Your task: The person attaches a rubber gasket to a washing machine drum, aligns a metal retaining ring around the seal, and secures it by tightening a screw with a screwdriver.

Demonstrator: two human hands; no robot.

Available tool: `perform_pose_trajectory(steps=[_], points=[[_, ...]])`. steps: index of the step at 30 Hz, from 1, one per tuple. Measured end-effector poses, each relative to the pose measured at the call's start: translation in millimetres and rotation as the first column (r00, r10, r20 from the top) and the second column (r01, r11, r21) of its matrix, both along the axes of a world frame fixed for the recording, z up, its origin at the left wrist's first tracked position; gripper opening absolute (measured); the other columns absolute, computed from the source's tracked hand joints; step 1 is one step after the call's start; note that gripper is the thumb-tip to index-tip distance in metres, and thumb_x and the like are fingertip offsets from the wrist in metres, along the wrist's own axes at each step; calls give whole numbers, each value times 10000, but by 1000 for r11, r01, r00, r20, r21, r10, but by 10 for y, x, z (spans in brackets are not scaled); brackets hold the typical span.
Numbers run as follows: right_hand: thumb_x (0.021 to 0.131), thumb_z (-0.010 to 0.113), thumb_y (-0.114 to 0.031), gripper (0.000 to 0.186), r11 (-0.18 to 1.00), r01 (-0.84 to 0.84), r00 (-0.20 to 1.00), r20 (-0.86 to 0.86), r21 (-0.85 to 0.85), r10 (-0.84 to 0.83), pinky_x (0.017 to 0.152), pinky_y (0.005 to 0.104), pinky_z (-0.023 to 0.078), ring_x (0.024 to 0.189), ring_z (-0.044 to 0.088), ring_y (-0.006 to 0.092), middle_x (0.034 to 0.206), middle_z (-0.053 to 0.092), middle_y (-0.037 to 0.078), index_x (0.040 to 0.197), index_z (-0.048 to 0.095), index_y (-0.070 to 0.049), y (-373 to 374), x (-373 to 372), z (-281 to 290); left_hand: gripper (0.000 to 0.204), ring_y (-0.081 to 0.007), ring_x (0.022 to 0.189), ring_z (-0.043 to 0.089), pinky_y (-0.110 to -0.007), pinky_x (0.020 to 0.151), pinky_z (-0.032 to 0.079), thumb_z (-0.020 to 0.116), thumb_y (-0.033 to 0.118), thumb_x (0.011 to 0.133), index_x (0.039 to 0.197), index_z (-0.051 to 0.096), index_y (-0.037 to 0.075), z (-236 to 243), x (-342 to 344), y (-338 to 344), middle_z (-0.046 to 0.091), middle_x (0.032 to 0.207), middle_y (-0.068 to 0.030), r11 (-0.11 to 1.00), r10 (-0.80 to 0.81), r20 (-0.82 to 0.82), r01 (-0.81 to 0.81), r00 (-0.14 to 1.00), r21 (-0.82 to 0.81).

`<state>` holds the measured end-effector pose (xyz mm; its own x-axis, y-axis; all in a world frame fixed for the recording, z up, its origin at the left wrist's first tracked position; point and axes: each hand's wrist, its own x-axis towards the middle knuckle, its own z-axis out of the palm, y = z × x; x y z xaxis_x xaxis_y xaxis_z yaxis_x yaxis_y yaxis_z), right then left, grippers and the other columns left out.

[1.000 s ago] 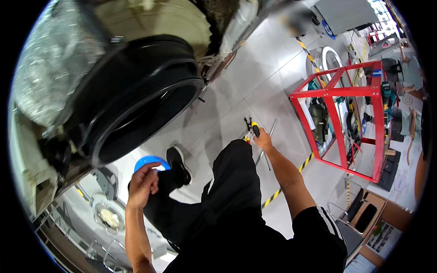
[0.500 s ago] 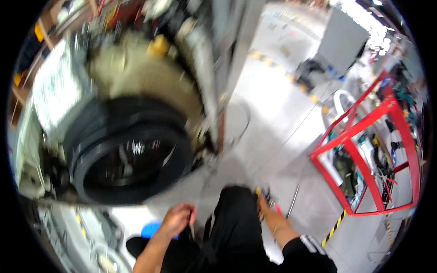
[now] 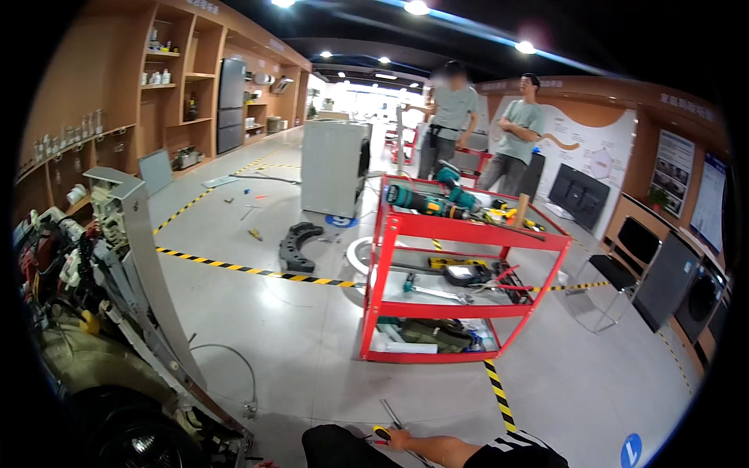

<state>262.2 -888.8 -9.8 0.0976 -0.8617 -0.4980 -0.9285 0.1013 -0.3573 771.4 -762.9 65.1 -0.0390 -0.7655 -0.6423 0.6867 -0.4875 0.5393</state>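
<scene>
My right hand (image 3: 399,439) is low in front of me, beside my dark-clad knee (image 3: 343,446). Its fingers are closed at a yellow-and-black handle (image 3: 381,432); the rest of that tool is too small to make out. Next to the hand a metal rod (image 3: 391,413) lies on the floor, with some red bits close by. Of my left hand only a small reddish sliver shows at the lower edge, so its fingers are hidden. To the left stands an opened washing machine (image 3: 148,257), its wiring and drum parts exposed.
Ahead stands a red tool cart (image 3: 460,312) with power drills (image 3: 421,201) and hand tools. A dark curved weight (image 3: 296,248) and a white cabinet panel (image 3: 331,168) stand beyond. Two people (image 3: 511,132) are behind the cart. A black chair (image 3: 624,253) is at right. Striped tape (image 3: 257,269) crosses the floor.
My view has swung up and to the right, from the washing machine's drum opening to the cart and room. My left hand has dropped almost out of sight; the right stays low near the floor tools.
</scene>
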Motion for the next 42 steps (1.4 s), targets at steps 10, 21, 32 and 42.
perform_pose_trajectory(steps=[10, 21, 32, 42], points=[[922, 522, -256, 359, 995, -71, 997, 1, 65, 71, 920, 482, 468, 1073, 608, 383, 1168, 622, 232, 1234, 568, -84, 28, 286, 330, 93, -212, 621, 625, -348, 543, 512, 551, 11, 884, 892, 637, -23, 527, -395, 55, 633, 720, -119, 961, -254, 512, 154, 821, 231], [765, 803, -261, 478, 965, -197, 939, 251, -175, 237, 772, 456, 502, 905, 648, 400, 951, 678, 198, 1111, 553, -46, -502, 1638, -39, 171, -155, 634, 658, -317, 611, 538, 627, 74, 783, 899, 720, -8, 13, -571, 1073, 695, 750, -87, 849, -502, 758, 70, 417, 524], [796, 733, -387, 599, 958, -272, 962, -11, -86, 272, 866, 484, 476, 1063, 594, 410, 1107, 641, 221, 1243, 510, -57, -474, 2162, 287, 146, -338, 931, 644, -419, 834, 522, 624, 39, 766, 893, 689, 71, -620, -635, 1289, 671, 934, -140, 931, -331, 942, -140, 57, 336], [778, 754, -417, 653, 939, -341, 938, 43, -52, 343, 856, 487, 477, 1055, 596, 413, 1118, 633, 219, 1250, 494, -48, -579, 2003, 216, 254, -338, 956, 635, -437, 823, 536, 618, 29, 807, 1050, 611, 103, -652, -714, 1177, 549, 1141, -104, 893, -422, 903, -135, 77, 429]])
